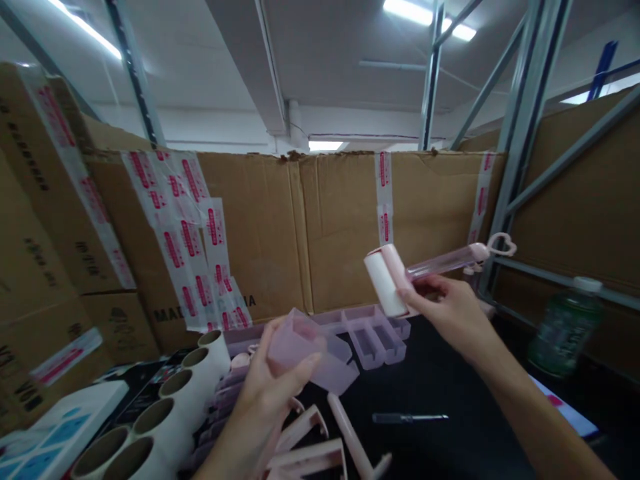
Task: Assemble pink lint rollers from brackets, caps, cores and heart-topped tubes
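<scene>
Cardboard boxes [310, 227] patched with red-printed tape wall in a dark tabletop [450, 393] under a metal rack. Right hand [450, 310] pinches a pink lint roller [400, 277] near its white roll, fingers closed on the neck, the handle pointing away to the right. Left hand [273, 393] is wrapped around a translucent pink cover [305, 347], held low and a little apart from the roller. More covers [373, 333] lie behind, paper rolls [165, 413] stand at left, and a screwdriver [407, 418] lies between the arms. The step looks like fitting cover to roller, though motion blur leaves this unsure; next, the cover's open side must line up with the roll.
</scene>
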`<action>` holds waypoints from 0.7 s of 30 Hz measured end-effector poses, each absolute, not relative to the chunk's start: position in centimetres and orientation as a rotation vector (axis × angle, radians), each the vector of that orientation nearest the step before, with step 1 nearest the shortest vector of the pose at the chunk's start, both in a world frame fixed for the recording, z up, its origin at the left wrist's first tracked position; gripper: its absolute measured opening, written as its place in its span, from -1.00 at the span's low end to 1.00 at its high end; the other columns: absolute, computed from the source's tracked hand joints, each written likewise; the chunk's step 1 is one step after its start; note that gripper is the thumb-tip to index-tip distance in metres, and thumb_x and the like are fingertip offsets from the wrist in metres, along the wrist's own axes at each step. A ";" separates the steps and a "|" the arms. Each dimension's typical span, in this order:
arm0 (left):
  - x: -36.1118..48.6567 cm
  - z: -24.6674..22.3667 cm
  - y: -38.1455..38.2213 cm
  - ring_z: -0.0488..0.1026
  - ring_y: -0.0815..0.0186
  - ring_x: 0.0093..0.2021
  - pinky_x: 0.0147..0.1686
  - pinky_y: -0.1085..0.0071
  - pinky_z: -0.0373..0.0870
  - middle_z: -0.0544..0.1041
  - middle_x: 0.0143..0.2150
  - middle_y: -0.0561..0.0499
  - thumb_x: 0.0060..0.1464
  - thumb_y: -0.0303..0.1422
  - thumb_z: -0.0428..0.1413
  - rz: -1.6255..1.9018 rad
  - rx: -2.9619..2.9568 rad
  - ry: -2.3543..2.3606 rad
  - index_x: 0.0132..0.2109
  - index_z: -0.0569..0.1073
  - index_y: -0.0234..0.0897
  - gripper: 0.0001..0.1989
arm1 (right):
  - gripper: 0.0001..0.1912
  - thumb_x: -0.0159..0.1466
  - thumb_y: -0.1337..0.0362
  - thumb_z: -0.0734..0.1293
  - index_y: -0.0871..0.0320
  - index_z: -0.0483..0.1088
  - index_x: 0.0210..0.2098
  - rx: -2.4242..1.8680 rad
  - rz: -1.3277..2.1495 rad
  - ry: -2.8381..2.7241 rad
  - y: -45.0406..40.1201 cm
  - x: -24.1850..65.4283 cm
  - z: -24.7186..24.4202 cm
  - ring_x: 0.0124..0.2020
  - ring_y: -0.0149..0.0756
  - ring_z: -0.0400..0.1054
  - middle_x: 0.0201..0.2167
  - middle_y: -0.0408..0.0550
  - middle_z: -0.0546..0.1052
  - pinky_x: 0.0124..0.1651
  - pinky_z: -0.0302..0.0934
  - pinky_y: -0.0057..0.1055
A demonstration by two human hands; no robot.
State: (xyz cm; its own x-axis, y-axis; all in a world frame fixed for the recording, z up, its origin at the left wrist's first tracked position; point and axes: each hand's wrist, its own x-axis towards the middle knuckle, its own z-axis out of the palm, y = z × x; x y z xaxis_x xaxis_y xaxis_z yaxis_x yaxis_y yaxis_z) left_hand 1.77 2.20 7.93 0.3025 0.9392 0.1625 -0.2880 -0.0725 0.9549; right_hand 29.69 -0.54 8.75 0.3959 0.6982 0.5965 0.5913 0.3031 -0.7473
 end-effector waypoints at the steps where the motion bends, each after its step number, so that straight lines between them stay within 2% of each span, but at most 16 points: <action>1: 2.4 8.3 2.6 0.52 0.21 -0.08 -0.10 0.37 0.46 0.55 -0.10 0.03 -0.05 -0.29 0.35 1.166 1.301 0.694 0.11 0.30 -0.12 -0.40 | -0.59 0.19 0.00 0.44 0.25 0.58 -0.21 -1.383 0.038 -1.237 -0.7 31.0 8.8 -0.27 -0.05 0.46 -0.30 0.01 0.59 -0.20 0.26 -0.29; 3: 4.1 8.6 3.1 0.49 0.26 -0.13 -0.13 0.37 0.42 0.49 -0.08 0.04 -0.01 -0.31 0.33 1.161 1.441 0.665 0.12 0.22 -0.11 -0.39 | -0.59 0.20 -0.01 0.44 0.24 0.58 -0.21 -1.408 -0.068 -1.178 -1.0 33.4 8.9 -0.25 -0.04 0.47 -0.28 0.02 0.59 -0.16 0.26 -0.27; 7: 9.5 7.2 2.7 0.41 0.23 -0.14 -0.13 0.32 0.34 0.44 -0.16 0.00 -0.02 -0.39 0.28 1.027 1.950 0.648 -0.10 0.27 -0.24 -0.61 | -0.59 0.22 -0.02 0.44 0.22 0.58 -0.20 -1.459 -0.235 -1.082 -2.6 37.0 8.6 -0.26 -0.04 0.47 -0.27 0.02 0.59 -0.13 0.27 -0.23; 9: 12.9 5.6 1.9 0.40 0.18 -0.15 -0.13 0.26 0.33 0.44 -0.14 -0.04 -0.05 -0.36 0.32 0.873 2.116 0.708 -0.12 0.30 -0.26 -0.59 | -0.58 0.21 -0.04 0.44 0.21 0.59 -0.19 -1.485 -0.290 -1.051 -3.6 38.0 8.4 -0.26 -0.03 0.47 -0.27 0.02 0.59 -0.09 0.27 -0.21; 11: 16.3 3.8 1.2 0.39 0.08 -0.11 -0.08 0.17 0.33 0.45 -0.12 -0.11 -0.17 -0.28 0.40 0.795 2.177 0.706 -0.17 0.33 -0.27 -0.52 | -0.58 0.19 -0.04 0.44 0.21 0.59 -0.19 -1.513 -0.311 -1.044 -4.8 38.5 8.2 -0.25 -0.01 0.48 -0.28 0.03 0.60 -0.07 0.27 -0.20; 12: 17.8 2.9 1.1 0.38 0.04 -0.08 -0.05 0.14 0.32 0.45 -0.11 -0.13 -0.21 -0.32 0.41 0.770 2.205 0.710 -0.18 0.33 -0.27 -0.51 | -0.57 0.19 -0.04 0.44 0.21 0.59 -0.20 -1.529 -0.308 -1.045 -5.3 38.5 8.2 -0.25 0.00 0.48 -0.29 0.04 0.60 -0.07 0.27 -0.20; 16: 22.0 0.3 1.6 0.40 -0.04 -0.04 -0.09 0.12 0.36 0.46 -0.07 -0.22 -0.19 -0.30 0.40 0.711 2.280 0.757 -0.04 0.33 -0.32 -0.41 | -0.51 0.17 -0.07 0.42 0.26 0.59 -0.19 -1.567 -0.239 -1.081 -7.0 38.1 7.9 -0.24 0.02 0.49 -0.28 0.07 0.60 -0.16 0.30 -0.23; 21: 23.1 -1.3 1.9 0.36 -0.21 0.08 0.10 -0.09 0.28 0.47 -0.01 -0.28 -0.18 -0.35 0.39 0.648 2.414 0.821 -0.01 0.39 -0.36 -0.43 | -0.48 0.16 -0.08 0.41 0.29 0.58 -0.17 -1.555 -0.118 -1.151 -8.2 37.6 7.7 -0.30 -0.02 0.49 -0.30 0.05 0.60 -0.31 0.33 -0.30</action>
